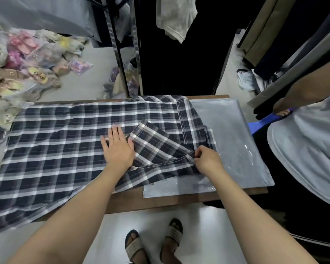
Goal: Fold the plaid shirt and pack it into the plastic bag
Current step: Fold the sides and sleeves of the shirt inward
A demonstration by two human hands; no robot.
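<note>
Fingers (pixel 195 156) of the right hand (pixel 208 161) pinch the navy-and-white plaid cotton shirt's (pixel 55 149) folded sleeve, which should be drawn taut while the left hand (pixel 118 147), fingers spread, pins the crease flat.

Shirt (pixel 55 149) spread on table (pixel 160 201), left; bag (pixel 236 141) laid right, partly overlapped by shirt. Sleeve (pixel 156 145) folded over shirt body.

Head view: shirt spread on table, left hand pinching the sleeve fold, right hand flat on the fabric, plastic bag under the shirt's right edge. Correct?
Not quite: the hands are swapped. In the head view the right hand pinches the sleeve fold, and the left hand lies flat on the shirt. The rest holds: shirt spread on the table, plastic bag under its right edge.
</note>
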